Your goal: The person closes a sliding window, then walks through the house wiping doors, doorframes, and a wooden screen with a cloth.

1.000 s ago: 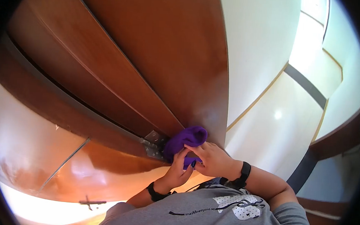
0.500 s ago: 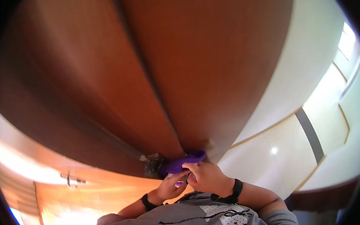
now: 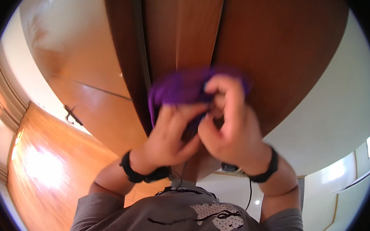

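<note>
A purple cloth piece [image 3: 180, 87], blurred and shaped like a soft pouch, is in front of me against the brown wooden panelling. My left hand [image 3: 165, 133] grips its lower left part, the fingertips partly hidden by the fabric. At its right side is my right hand [image 3: 235, 123], fingers curled and thumb bent inward, pinching near the edge of the cloth. Small dark gaps show between the two hands. What else the fingertips may touch is too blurred to make out. Both wrists wear black bands.
Tall brown wooden panels [image 3: 274, 49] with vertical seams rise directly ahead. To the left are a shiny wooden door [image 3: 96, 110] with a dark handle [image 3: 72, 115] and a sunlit wooden floor [image 3: 57, 192]. A pale wall [image 3: 315, 136] stands at the right.
The view has swung, and the hands and purple cloth now appear higher and larger. The cloth looks more spread out, and my right hand's fingers are lifted more.
</note>
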Motion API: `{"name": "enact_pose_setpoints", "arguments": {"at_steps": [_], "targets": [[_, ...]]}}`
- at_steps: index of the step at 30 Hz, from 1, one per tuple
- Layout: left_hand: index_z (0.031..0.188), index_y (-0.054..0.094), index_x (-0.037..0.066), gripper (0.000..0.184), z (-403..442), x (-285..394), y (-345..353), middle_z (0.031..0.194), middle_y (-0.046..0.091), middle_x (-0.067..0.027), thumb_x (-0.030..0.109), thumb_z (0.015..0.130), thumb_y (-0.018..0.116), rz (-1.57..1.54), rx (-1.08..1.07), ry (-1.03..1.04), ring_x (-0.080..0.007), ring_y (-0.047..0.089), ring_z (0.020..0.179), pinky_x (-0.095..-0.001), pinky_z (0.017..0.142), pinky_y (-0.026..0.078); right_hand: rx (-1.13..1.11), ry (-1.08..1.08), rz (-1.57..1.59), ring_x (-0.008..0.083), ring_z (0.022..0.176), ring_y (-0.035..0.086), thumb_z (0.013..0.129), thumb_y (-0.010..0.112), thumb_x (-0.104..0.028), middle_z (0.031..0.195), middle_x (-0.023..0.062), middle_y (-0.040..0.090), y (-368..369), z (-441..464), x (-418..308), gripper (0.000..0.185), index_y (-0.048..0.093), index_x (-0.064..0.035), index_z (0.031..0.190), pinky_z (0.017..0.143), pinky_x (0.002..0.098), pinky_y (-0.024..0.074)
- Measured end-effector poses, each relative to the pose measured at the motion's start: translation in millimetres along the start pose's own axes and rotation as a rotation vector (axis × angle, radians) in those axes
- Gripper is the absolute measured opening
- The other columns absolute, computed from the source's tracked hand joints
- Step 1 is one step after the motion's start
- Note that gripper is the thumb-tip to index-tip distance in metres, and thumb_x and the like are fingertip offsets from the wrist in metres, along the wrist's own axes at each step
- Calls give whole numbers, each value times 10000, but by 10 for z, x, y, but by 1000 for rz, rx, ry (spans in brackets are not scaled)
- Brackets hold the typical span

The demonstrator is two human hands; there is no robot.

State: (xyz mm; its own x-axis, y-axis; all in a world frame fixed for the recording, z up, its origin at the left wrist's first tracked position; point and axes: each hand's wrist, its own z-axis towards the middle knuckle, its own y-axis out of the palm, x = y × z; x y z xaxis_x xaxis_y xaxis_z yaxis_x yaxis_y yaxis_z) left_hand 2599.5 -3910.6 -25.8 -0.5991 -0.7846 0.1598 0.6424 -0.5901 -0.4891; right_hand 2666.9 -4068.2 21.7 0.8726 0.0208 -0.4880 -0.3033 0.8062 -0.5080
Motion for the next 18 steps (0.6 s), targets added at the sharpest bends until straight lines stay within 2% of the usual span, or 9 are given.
{"name": "enact_pose_setpoints", "arguments": {"at_steps": [2,6,7,9,12,14,15,16,18], "targets": [[1290,466,12,602,330,84,-92,1190,522,-159,34,728,680,-146,110,-94,-319,514,1021,-368,873,424,-3,-13,24,84,709,568,807,556,20,789,50,552,-255,309,-172,534,329,-34,1287,632,221,465],[1304,437,9,629,668,33,-245,1073,510,-110,49,728,684,-279,283,-29,-199,488,914,-254,733,405,-80,51,344,66,696,552,817,627,-35,816,51,545,-388,548,-502,632,293,-58,1353,617,204,452],[1294,446,11,614,639,15,-283,1106,511,-111,54,730,685,-172,270,2,-217,501,925,-277,772,417,-106,59,396,63,696,552,819,640,-47,824,55,545,-370,574,-542,649,287,-62,1363,613,204,451],[1289,453,13,628,502,-70,-245,1133,530,-117,77,718,707,-20,250,20,-249,522,968,-326,843,430,-158,61,224,102,711,585,817,667,-78,882,91,561,-297,543,-389,685,276,-66,1379,618,223,471],[1274,465,-2,637,-117,-246,-61,1194,539,-149,99,703,728,19,159,-89,-289,551,1048,-362,892,442,-181,-106,-37,263,787,668,804,694,-127,1063,188,591,88,214,106,693,309,-62,1377,661,293,532],[1257,440,-8,581,-442,-214,110,1176,507,-184,63,733,681,-147,64,-118,-314,541,1064,-388,939,420,-160,-86,-98,294,676,655,791,695,-222,837,141,620,315,-170,357,667,353,-79,1345,586,366,528],[1246,465,-9,574,-552,-196,166,1126,532,-180,73,726,693,-66,10,-109,-314,564,1019,-376,895,446,-180,-47,-103,304,643,651,786,695,-251,767,125,632,389,-366,474,660,369,-83,1335,563,389,527],[1236,490,-10,567,-668,-172,227,1076,557,-176,83,719,705,15,-45,-98,-315,587,974,-365,851,472,-212,20,-82,299,652,655,784,697,-242,775,122,638,435,-558,578,662,373,-78,1338,569,382,529],[1241,523,7,580,-1058,-128,420,985,591,-154,103,704,719,2,-253,-251,-302,611,886,-351,752,506,-224,122,-71,287,668,662,780,701,-225,784,115,646,510,-902,741,668,380,-64,1343,581,363,534]]}}
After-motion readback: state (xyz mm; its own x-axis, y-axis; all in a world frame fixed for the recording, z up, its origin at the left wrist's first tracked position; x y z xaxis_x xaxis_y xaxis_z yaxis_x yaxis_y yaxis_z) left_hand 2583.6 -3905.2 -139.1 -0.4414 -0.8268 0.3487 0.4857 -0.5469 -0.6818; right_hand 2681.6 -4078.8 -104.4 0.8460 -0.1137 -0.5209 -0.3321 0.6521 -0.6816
